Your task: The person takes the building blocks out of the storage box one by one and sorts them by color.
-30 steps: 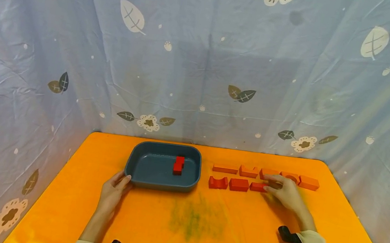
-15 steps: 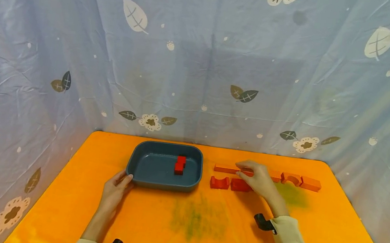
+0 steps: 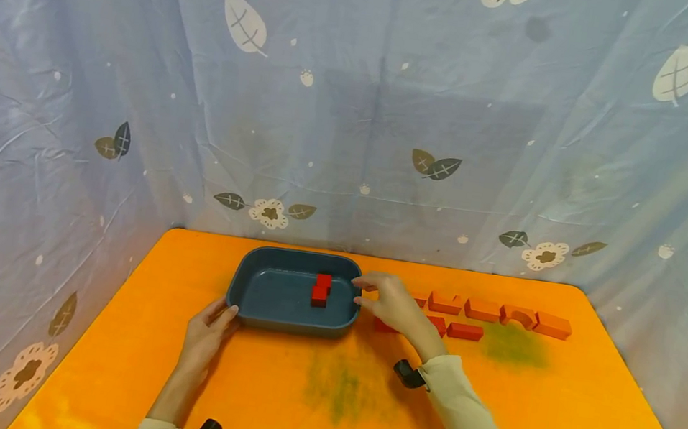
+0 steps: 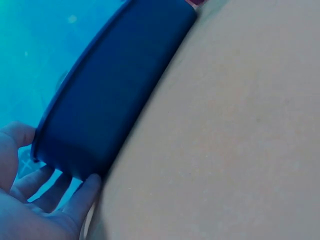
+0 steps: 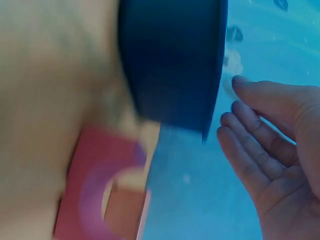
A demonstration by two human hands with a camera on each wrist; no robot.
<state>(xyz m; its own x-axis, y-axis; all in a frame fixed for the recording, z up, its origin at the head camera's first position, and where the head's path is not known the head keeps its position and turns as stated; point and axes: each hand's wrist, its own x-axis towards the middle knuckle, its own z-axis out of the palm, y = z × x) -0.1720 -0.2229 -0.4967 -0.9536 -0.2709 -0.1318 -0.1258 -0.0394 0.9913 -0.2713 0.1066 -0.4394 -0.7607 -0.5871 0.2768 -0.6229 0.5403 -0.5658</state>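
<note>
A dark blue rectangular dish [image 3: 283, 326] stands on the table. Two small red blocks [image 3: 319, 296] lie touching inside it, right of the middle. My left hand [image 3: 204, 337] grips the dish's near left corner; in the left wrist view the thumb meets the rim and the fingers lie against the outer wall. At the right end of the dish is my right hand [image 3: 394, 304], fingers loosely extended and holding nothing. The right wrist view shows a small gap between its fingertips and the dish wall [image 5: 170, 65]. That hand partly covers a red notched block [image 3: 384, 326].
Right of the dish, several orange blocks form a back row, including an arch [image 3: 518, 316] and an end block [image 3: 553, 325]. A thin red block [image 3: 465, 331] ends the front row. Patterned cloth [image 3: 367, 138] surrounds the orange table [image 3: 267, 400] on three sides.
My right hand has moved left from the thin red block, across the rows, to the dish's right end. The left hand stays at the dish corner. The camera view has shifted slightly.
</note>
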